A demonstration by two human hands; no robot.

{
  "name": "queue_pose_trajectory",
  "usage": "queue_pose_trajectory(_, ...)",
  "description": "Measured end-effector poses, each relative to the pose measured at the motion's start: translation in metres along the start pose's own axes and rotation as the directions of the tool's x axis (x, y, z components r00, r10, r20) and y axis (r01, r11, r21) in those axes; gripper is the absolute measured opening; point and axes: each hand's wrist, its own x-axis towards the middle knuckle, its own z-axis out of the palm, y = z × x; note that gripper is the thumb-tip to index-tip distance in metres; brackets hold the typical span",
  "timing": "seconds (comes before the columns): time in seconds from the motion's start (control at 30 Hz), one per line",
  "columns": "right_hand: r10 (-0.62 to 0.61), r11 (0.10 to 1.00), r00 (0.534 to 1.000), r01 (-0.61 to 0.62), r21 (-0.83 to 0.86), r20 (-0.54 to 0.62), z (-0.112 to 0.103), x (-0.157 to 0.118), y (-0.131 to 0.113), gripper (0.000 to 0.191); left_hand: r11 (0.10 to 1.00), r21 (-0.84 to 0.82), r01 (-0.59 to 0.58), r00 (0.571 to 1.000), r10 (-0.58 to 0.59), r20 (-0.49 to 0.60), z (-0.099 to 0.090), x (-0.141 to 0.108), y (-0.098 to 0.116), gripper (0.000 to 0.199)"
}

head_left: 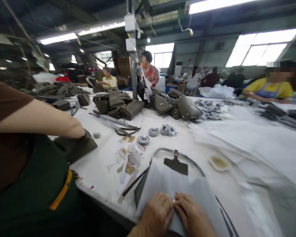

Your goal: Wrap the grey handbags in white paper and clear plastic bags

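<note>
My left hand (pixel 158 210) and my right hand (pixel 191 212) meet at the near edge of the table, fingertips pinched together. A tiny shiny spot shows between them, too small to name. Both hands rest on a white sheet (pixel 160 179) that lies over a dark olive bag (pixel 139 191), most of which is hidden. Beyond the sheet a dark flap with a narrow tab (pixel 176 166) sticks out, and a wrapped handle (pixel 196 163) arches around it. A dark strap (pixel 135 181) runs out to the left.
At left a co-worker's arm (pixel 51 117) reaches into another dark bag (pixel 76 146). Paper scraps (pixel 132 158) and grey wrapped rolls (pixel 143 140) lie ahead. Several bags (pixel 130 108) are piled farther back around a post. A shallow dish (pixel 219 163) stands right.
</note>
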Motion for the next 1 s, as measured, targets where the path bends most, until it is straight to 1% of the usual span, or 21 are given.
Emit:
queue_pose_trajectory(0.03, 0.031, 1.000, 0.998, -0.031, -0.004, 0.052, -0.005, 0.001, -0.003, 0.017, 0.998, -0.064, 0.016, 1.000, -0.015, 0.012, -0.001, 0.002, 0.001, 0.021)
queue_pose_trajectory(0.1, 0.090, 0.996, 0.985, -0.089, -0.015, 0.147, -0.016, 0.007, -0.012, 0.022, 0.991, -0.130, -0.014, 1.000, 0.016, 0.017, -0.007, 0.005, 0.003, 0.024)
queue_pose_trajectory(0.13, 0.105, 0.994, 0.977, -0.104, -0.013, 0.185, -0.023, 0.011, -0.018, 0.023, 0.989, -0.146, -0.034, 0.999, 0.037, 0.016, -0.011, 0.006, 0.004, 0.025)
queue_pose_trajectory(0.2, 0.090, 0.995, 0.954, -0.099, 0.017, 0.286, -0.039, 0.019, -0.028, 0.025, 0.986, -0.154, -0.058, 0.998, 0.063, 0.028, -0.018, 0.008, 0.005, 0.027)
queue_pose_trajectory(0.3, 0.030, 0.996, 0.897, -0.064, 0.063, 0.441, -0.067, 0.032, -0.041, 0.030, 0.991, -0.131, -0.035, 0.993, 0.049, 0.109, -0.021, 0.010, 0.007, 0.030)
queue_pose_trajectory(0.33, 0.027, 0.996, 0.876, -0.062, 0.057, 0.481, -0.077, 0.036, -0.045, 0.032, 0.993, -0.115, -0.026, 0.990, 0.042, 0.138, -0.020, 0.010, 0.007, 0.030)
queue_pose_trajectory(0.43, 0.092, 0.996, 0.823, -0.074, -0.056, 0.560, -0.099, 0.050, -0.056, 0.029, 0.996, -0.089, -0.013, 0.981, 0.030, 0.193, -0.017, 0.010, 0.007, 0.024)
queue_pose_trajectory(0.47, 0.127, 0.991, 0.817, -0.075, -0.115, 0.563, -0.102, 0.053, -0.059, 0.027, 0.996, -0.092, -0.009, 0.977, 0.028, 0.211, -0.017, 0.011, 0.006, 0.021)
queue_pose_trajectory(0.5, 0.159, 0.982, 0.819, -0.072, -0.176, 0.551, -0.103, 0.056, -0.061, 0.025, 0.995, -0.100, -0.004, 0.973, 0.027, 0.231, -0.017, 0.011, 0.006, 0.018)
queue_pose_trajectory(0.57, 0.194, 0.960, 0.849, -0.060, -0.274, 0.492, -0.097, 0.057, -0.061, 0.025, 0.992, -0.123, 0.004, 0.962, 0.030, 0.272, -0.019, 0.012, 0.006, 0.017)
queue_pose_trajectory(0.63, 0.200, 0.945, 0.890, -0.065, -0.320, 0.409, -0.083, 0.054, -0.055, 0.026, 0.990, -0.139, 0.027, 0.956, 0.016, 0.293, -0.021, 0.012, 0.007, 0.019)
queue_pose_trajectory(0.73, 0.136, 0.951, 0.953, -0.049, -0.307, 0.269, -0.058, 0.044, -0.039, 0.024, 0.987, -0.139, 0.078, 0.959, -0.036, 0.281, -0.022, 0.012, 0.009, 0.023)
queue_pose_trajectory(0.8, 0.066, 0.961, 0.979, -0.009, -0.277, 0.195, -0.047, 0.038, -0.028, 0.021, 0.986, -0.129, 0.105, 0.959, -0.066, 0.274, -0.022, 0.012, 0.010, 0.027)
queue_pose_trajectory(0.83, 0.037, 0.965, 0.984, 0.011, -0.261, 0.176, -0.044, 0.036, -0.024, 0.020, 0.986, -0.126, 0.111, 0.958, -0.072, 0.278, -0.023, 0.013, 0.010, 0.030)
queue_pose_trajectory(0.9, 0.010, 0.971, 0.984, 0.032, -0.235, 0.178, -0.042, 0.034, -0.021, 0.019, 0.987, -0.122, 0.101, 0.955, -0.062, 0.289, -0.025, 0.013, 0.010, 0.032)
queue_pose_trajectory(1.0, 0.033, 0.966, 0.979, 0.021, -0.256, 0.203, -0.046, 0.036, -0.024, 0.018, 0.992, -0.114, 0.056, 0.952, -0.018, 0.305, -0.026, 0.013, 0.009, 0.032)
